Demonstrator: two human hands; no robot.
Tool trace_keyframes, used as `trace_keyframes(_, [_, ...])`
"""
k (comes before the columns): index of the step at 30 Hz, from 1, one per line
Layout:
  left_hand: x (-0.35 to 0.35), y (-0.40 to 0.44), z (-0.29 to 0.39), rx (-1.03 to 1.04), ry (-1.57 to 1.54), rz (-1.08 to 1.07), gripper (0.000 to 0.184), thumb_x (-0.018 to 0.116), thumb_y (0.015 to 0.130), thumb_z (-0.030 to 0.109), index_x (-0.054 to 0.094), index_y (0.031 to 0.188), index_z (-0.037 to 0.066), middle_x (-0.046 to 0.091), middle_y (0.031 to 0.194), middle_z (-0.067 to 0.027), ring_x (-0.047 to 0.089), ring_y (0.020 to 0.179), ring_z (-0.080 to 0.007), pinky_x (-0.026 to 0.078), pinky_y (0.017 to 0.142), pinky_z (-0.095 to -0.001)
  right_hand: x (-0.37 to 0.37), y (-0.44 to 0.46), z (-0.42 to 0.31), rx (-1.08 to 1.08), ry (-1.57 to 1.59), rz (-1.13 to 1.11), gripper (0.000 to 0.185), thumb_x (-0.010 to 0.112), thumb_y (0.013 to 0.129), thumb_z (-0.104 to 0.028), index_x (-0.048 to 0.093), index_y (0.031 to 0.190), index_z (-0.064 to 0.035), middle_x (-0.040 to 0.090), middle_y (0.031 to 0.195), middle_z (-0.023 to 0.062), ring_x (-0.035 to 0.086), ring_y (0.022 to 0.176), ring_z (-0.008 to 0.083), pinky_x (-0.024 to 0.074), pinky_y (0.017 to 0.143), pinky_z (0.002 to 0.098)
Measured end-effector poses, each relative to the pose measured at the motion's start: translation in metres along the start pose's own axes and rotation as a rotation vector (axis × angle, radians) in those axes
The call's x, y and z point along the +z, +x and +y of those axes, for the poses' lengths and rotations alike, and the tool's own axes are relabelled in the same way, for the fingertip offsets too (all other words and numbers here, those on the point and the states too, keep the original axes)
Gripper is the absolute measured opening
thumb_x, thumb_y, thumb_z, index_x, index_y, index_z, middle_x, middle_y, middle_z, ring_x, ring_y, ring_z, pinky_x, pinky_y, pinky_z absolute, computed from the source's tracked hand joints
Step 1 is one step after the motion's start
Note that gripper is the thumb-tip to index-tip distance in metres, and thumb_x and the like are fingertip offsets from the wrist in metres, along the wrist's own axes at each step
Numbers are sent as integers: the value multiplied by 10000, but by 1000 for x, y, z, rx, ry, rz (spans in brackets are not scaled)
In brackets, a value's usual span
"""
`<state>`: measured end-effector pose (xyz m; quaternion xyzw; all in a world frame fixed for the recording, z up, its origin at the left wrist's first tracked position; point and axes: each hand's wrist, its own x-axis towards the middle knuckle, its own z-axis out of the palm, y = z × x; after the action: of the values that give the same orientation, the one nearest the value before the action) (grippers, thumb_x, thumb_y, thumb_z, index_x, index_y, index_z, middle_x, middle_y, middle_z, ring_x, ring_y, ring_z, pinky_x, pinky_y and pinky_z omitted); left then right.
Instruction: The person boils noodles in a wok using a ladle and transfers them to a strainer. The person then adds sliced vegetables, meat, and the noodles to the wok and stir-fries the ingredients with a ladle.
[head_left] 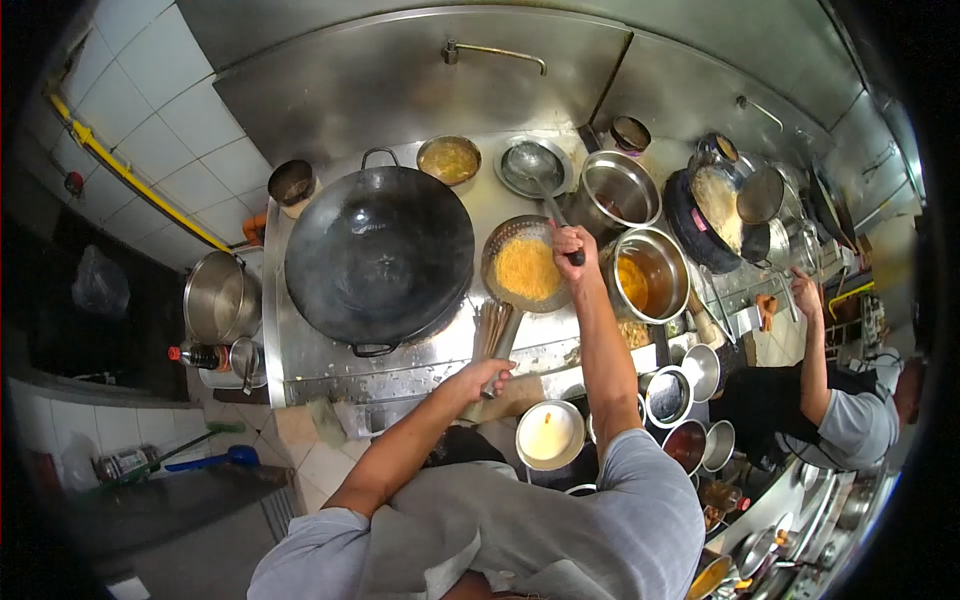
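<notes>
1. Clasping the ladle (552, 204), your right grip (572, 248) wraps its black handle; its scoop is over the steel dish (507, 182).
2. Your left grip (486, 381) curls around the handle of the strainer (494, 266), beside a bamboo brush (488, 328).
3. Orange shreds (527, 268) lie in the strainer, between the black wok (380, 255) and steel pot (662, 262).

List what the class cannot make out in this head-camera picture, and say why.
All in the head view:
Floor of the round, perforated grey metal strainer: covered by yellow crumbly food.
Part of the black grip on the long grey metal ladle: wrapped by the right hand.
Underside of the big round black metal wok: faces away from the camera.
Any lettering on the dark, cylindrical, red-capped bottle: too small.
</notes>
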<state>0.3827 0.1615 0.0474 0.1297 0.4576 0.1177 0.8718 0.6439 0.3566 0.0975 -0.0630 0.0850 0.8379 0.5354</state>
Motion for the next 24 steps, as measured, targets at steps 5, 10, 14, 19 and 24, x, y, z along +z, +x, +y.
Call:
trace_keyframes(5, [-2, 8, 1, -35, -47, -70, 162, 645, 907, 164, 513, 827, 116, 495, 665, 27, 418, 475, -83, 389, 428, -255, 51, -98, 44, 8, 83, -59, 428, 424, 887, -56, 435, 1268, 138, 461, 692, 7, 446, 458, 64, 413, 413, 219])
trace_keyframes(10, [-2, 2, 6, -11, -35, -31, 135, 612, 912, 126, 507, 831, 103, 478, 637, 22, 418, 470, -88, 380, 428, -260, 81, -195, 72, -16, 30, 67, 457, 383, 913, -78, 408, 1336, 96, 459, 695, 1, 452, 444, 51, 401, 355, 227])
trace_keyframes(14, [-4, -5, 11, -7, -22, -42, 123, 606, 913, 127, 504, 851, 100, 477, 629, 22, 422, 470, -87, 381, 434, -253, 82, -250, 86, -34, -159, 213, 491, 380, 904, -76, 395, 1372, 74, 446, 654, -11, 447, 437, 50, 396, 342, 229])
trace_keyframes(19, [-9, -5, 13, -27, -29, -55, 111, 612, 913, 135, 517, 865, 104, 485, 633, 26, 427, 472, -85, 395, 441, -255, 87, -276, 109, -108, -1203, 701, 644, 475, 844, -10, 345, 1474, -25, 445, 630, -13, 435, 417, 80, 389, 352, 240])
trace_keyframes(24, [-13, -3, 13, -41, -51, -52, 115, 626, 912, 140, 527, 865, 105, 496, 640, 25, 432, 476, -87, 413, 448, -263, 69, -238, 106, -188, -1739, 705, 695, 450, 804, 72, 296, 1480, 22, 492, 636, 21, 463, 423, 111, 386, 369, 272])
